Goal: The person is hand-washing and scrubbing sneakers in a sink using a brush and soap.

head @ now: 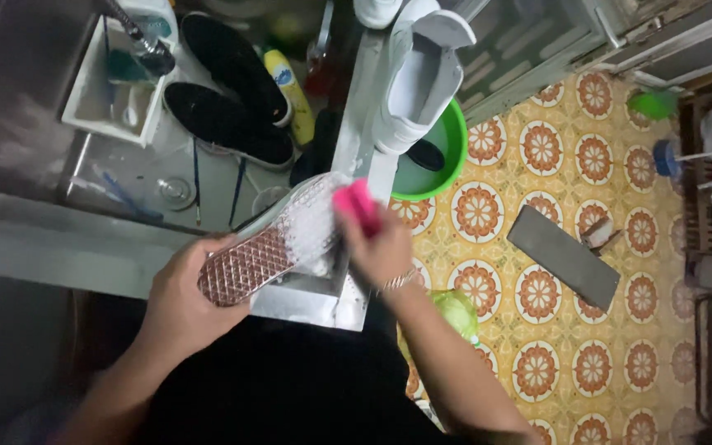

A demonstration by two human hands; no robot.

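Bare forearms, no sleeves; thin metal bracelet on right wrist; dark clothing below.

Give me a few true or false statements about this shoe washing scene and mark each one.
1. The left hand holds a shoe with a brown waffle-patterned sole turned upward. True.
2. The right hand grips a blue sponge. False: it grips a pink brush.
3. A white sneaker stands above a green plastic basin. True.
4. Two red slip-on shoes lie in the sink. False: the pair of slip-on shoes is black.
5. The floor is plain grey concrete. False: it has orange flower-patterned tiles.
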